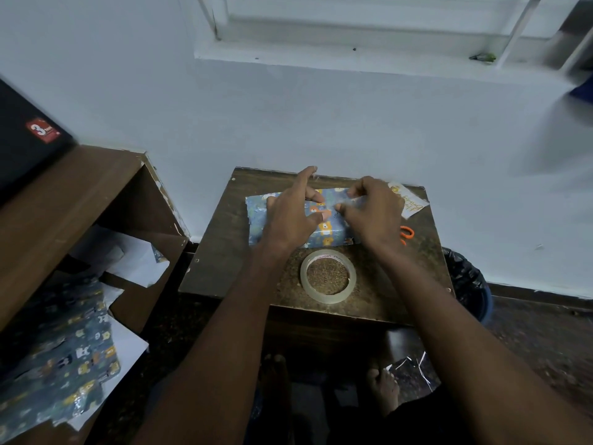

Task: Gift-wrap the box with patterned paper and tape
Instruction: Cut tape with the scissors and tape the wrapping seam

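On the brown tabletop, both hands work a clear tape strip over the blue patterned wrapped box; left hand fingers spread, pressing; right hand fingers pinching; best smoothed flat across the seam.

Box wrapped in blue animal-print paper, flat on small table, clear tape roll lying just in front

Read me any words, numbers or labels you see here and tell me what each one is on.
"3": large white numeral on the red sticker on the black item at far left; its smaller print is blurred.
Gold cursive on the white card: perhaps a birthday greeting, not clearly legible.
Red print inside the tape roll: too small.
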`<state>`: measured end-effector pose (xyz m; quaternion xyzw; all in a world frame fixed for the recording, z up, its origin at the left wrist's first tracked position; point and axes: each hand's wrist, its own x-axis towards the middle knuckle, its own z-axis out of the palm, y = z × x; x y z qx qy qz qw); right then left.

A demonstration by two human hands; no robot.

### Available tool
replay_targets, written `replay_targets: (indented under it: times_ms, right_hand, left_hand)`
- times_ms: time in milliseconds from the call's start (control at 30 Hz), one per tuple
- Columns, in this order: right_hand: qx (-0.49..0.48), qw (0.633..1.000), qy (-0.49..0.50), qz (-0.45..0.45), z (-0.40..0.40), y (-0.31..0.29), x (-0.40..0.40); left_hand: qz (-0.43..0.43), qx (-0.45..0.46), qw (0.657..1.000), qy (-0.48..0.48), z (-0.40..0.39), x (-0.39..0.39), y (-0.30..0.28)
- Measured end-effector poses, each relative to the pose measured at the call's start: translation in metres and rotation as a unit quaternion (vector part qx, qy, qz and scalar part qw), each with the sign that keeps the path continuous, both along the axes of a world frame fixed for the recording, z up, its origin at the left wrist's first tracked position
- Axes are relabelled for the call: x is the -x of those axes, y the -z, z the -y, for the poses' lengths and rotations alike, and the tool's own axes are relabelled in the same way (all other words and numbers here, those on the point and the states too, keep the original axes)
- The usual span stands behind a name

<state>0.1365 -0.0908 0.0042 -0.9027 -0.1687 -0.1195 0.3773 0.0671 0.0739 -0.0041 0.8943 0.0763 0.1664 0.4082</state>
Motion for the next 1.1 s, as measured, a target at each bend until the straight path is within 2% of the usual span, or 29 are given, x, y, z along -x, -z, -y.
replay_targets:
  times_ms: [100, 167, 233, 400, 567, 733, 1100]
  right_hand:
    - [0.05, 0.993, -0.067, 0.088, -0.007, -0.003, 0.003]
    - [0.08, 0.983, -0.135, 0.096, -0.009, -0.003, 0.005]
    - [0.098, 0.981, -0.145, 0.087, -0.008, -0.002, 0.005]
    - [0.005, 0.994, -0.11, -0.005, -0.001, -0.006, 0.001]
    - [-0.016, 0.993, -0.119, -0.015, 0.002, -0.011, 0.003]
    - [-0.011, 0.99, -0.14, 0.006, 0.005, -0.01, 0.004]
    - [0.133, 0.963, -0.214, 0.097, 0.007, 0.004, 0.0]
  left_hand:
    - [0.019, 0.017, 1.0, 0.009, 0.001, 0.0, 0.002]
    - [0.026, 0.036, 0.999, 0.006, 0.003, -0.001, 0.003]
    - [0.04, 0.067, 0.997, -0.002, 0.003, -0.001, 0.002]
    - [0.019, 0.159, 0.987, 0.033, -0.012, 0.002, -0.006]
    - [-0.014, 0.101, 0.994, 0.036, -0.016, 0.0, -0.004]
    - [-0.037, 0.083, 0.996, 0.025, -0.013, 0.004, -0.011]
    - [-0.055, 0.029, 0.998, 0.025, -0.011, 0.005, -0.013]
